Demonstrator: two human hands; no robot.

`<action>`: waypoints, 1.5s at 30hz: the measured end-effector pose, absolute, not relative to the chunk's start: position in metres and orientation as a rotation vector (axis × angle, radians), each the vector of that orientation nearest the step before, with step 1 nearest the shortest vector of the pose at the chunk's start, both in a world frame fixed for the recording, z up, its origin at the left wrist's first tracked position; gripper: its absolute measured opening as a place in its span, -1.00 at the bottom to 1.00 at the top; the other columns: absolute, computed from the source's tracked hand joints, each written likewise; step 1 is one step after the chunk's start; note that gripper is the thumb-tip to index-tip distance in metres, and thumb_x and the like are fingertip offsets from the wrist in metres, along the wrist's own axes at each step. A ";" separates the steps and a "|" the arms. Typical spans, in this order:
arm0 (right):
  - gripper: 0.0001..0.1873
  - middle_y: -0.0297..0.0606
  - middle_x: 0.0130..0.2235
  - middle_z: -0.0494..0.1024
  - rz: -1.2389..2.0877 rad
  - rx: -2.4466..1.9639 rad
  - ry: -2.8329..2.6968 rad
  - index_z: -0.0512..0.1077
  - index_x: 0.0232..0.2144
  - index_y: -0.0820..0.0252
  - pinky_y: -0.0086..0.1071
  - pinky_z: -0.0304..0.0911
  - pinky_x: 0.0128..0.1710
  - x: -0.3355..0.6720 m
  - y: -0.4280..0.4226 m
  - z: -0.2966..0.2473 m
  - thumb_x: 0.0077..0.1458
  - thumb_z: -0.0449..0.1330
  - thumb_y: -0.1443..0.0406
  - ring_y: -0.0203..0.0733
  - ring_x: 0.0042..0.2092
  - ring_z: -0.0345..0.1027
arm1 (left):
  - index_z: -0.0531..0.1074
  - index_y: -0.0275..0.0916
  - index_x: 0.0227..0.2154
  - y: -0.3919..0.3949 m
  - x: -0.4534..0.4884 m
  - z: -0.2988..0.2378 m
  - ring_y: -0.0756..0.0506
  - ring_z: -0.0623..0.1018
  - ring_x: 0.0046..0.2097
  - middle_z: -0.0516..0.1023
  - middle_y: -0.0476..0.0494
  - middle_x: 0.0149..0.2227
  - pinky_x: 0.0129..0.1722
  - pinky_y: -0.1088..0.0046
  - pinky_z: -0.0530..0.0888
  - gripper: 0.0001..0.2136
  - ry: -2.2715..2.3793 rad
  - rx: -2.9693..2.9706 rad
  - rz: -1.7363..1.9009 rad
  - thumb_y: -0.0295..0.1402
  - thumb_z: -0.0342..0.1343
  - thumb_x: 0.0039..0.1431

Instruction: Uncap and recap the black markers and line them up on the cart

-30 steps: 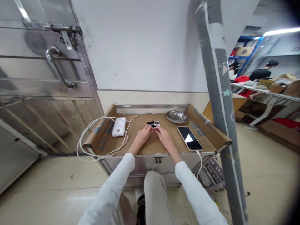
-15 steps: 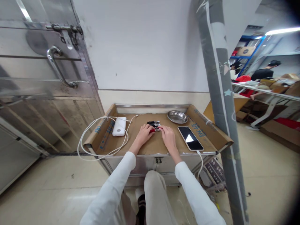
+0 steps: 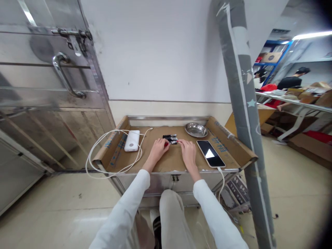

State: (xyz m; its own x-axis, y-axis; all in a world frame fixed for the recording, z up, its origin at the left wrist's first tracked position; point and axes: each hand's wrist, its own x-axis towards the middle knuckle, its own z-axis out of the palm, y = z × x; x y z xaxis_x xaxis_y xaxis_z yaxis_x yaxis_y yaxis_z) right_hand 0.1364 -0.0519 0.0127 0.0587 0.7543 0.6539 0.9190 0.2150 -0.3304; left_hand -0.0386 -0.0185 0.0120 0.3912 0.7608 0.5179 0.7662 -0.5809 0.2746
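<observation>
Several slim black pens with clear or silvery ends lie side by side, crosswise, on the brown cardboard lining of a metal cart. On the near side of this row, my left hand has its fingers closed around the left end of a red pen. My right hand faces it from the right, its fingertips pinched at a small red end by the row. Fingers partly cover the red parts, so I cannot tell whether both belong to one pen.
A round metal dish sits at the back right, with a phone and its cable in front. A white power bank with a looped white cable is at the left. A wrapped grey pole leans beside the cart.
My hands have drawn slightly apart, the left moving left and the right moving right. More of the pen row shows between them. The dish, phone and power bank are unmoved.
</observation>
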 end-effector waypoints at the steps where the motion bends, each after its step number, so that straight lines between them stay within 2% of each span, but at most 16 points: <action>1: -0.63 -0.19 -0.22 0.58 -0.274 -1.573 -1.731 0.50 -0.21 0.14 -0.33 0.04 -0.21 0.136 -0.052 0.012 0.29 -0.10 0.20 -0.14 -0.26 0.29 | 0.36 -0.24 -0.25 -0.018 -0.039 0.011 -0.13 0.42 -0.19 0.49 -0.14 -0.27 -0.16 0.33 0.31 -0.87 -1.434 -2.607 -0.974 -0.33 -0.01 0.23; 7: -0.65 -0.18 -0.17 0.57 -0.237 -1.490 -1.808 0.46 -0.16 0.17 -0.30 0.11 -0.16 0.136 -0.049 0.011 0.29 -0.11 0.23 -0.12 -0.21 0.33 | 0.35 -0.24 -0.21 -0.017 -0.040 0.011 -0.13 0.42 -0.17 0.50 -0.13 -0.21 -0.16 0.32 0.32 -0.87 -1.344 -2.673 -1.026 -0.33 -0.02 0.25; 10: -0.66 -0.18 -0.09 0.53 -0.145 -1.386 -1.911 0.40 -0.06 0.15 -0.28 0.16 -0.10 0.134 -0.049 0.012 0.28 -0.11 0.26 -0.12 -0.15 0.35 | 0.34 -0.23 -0.18 -0.017 -0.040 0.013 -0.13 0.42 -0.15 0.50 -0.14 -0.18 -0.12 0.32 0.32 -0.86 -1.319 -2.685 -1.060 -0.33 -0.03 0.26; 14: -0.50 -0.20 0.04 0.43 0.019 -1.264 -2.029 0.10 0.21 0.07 -0.27 0.20 0.01 0.129 -0.050 0.013 0.22 -0.07 0.32 -0.15 0.00 0.31 | 0.33 -0.24 -0.15 -0.019 -0.040 0.015 -0.13 0.42 -0.13 0.50 -0.15 -0.15 -0.10 0.33 0.31 -0.84 -1.394 -2.613 -1.025 -0.35 -0.06 0.27; 17: -0.40 -0.18 0.10 0.37 0.052 -1.262 -2.027 -0.04 0.26 0.07 -0.24 0.19 0.06 0.127 -0.050 0.013 0.19 -0.07 0.36 -0.15 0.06 0.26 | 0.32 -0.25 -0.13 -0.019 -0.040 0.014 -0.15 0.42 -0.13 0.49 -0.18 -0.16 -0.11 0.31 0.31 -0.82 -1.530 -2.449 -0.972 -0.35 -0.10 0.29; 21: -0.51 -0.18 0.11 0.35 -0.008 -1.270 -1.985 0.17 0.16 0.16 -0.21 0.14 0.11 0.128 -0.048 0.012 0.18 -0.14 0.42 -0.14 0.10 0.21 | 0.33 -0.30 -0.15 -0.017 -0.043 0.010 -0.19 0.41 -0.14 0.47 -0.24 -0.19 -0.12 0.27 0.32 -0.79 -1.709 -2.208 -0.874 -0.35 -0.14 0.30; 24: -0.61 -0.16 0.03 0.40 -0.063 -1.338 -1.958 0.36 -0.04 0.19 -0.20 0.17 0.07 0.130 -0.047 0.010 0.17 -0.13 0.42 -0.10 0.03 0.23 | 0.34 -0.33 -0.16 -0.015 -0.045 0.007 -0.21 0.41 -0.14 0.45 -0.28 -0.21 -0.13 0.26 0.34 -0.79 -1.805 -2.095 -0.798 -0.42 -0.18 0.29; 26: -0.66 -0.15 -0.02 0.41 -0.089 -1.393 -1.940 0.41 -0.14 0.18 -0.20 0.19 0.02 0.132 -0.046 0.008 0.16 -0.10 0.42 -0.09 -0.03 0.24 | 0.33 -0.33 -0.16 -0.014 -0.045 0.006 -0.21 0.41 -0.13 0.44 -0.29 -0.21 -0.12 0.26 0.35 -0.77 -1.845 -2.048 -0.763 -0.49 -0.21 0.27; 33: -0.68 -0.14 -0.08 0.38 -0.140 -1.456 -1.933 0.41 -0.15 0.16 -0.22 0.18 -0.03 0.134 -0.041 0.002 0.14 -0.07 0.43 -0.09 -0.08 0.21 | 0.32 -0.38 -0.18 -0.017 -0.042 0.008 -0.20 0.41 -0.10 0.41 -0.34 -0.19 -0.11 0.27 0.36 -0.72 -1.943 -1.961 -0.689 -0.58 -0.29 0.24; 40: -0.72 -0.14 -0.21 0.38 -0.162 -1.539 -1.935 0.42 -0.21 0.19 -0.26 0.17 -0.08 0.135 -0.039 -0.002 0.15 -0.07 0.41 -0.10 -0.13 0.21 | 0.31 -0.40 -0.19 -0.015 -0.042 0.007 -0.19 0.42 -0.09 0.41 -0.35 -0.19 -0.08 0.26 0.37 -0.75 -1.962 -1.989 -0.695 -0.60 -0.25 0.21; 45: -0.72 -0.12 -0.21 0.39 -0.182 -1.519 -1.951 0.41 -0.20 0.20 -0.25 0.16 -0.09 0.134 -0.037 -0.002 0.16 -0.07 0.41 -0.09 -0.14 0.21 | 0.30 -0.32 -0.16 -0.015 -0.036 0.003 -0.11 0.46 -0.17 0.38 -0.26 -0.17 -0.14 0.37 0.40 -0.78 -1.707 -2.350 -0.840 -0.58 -0.20 0.21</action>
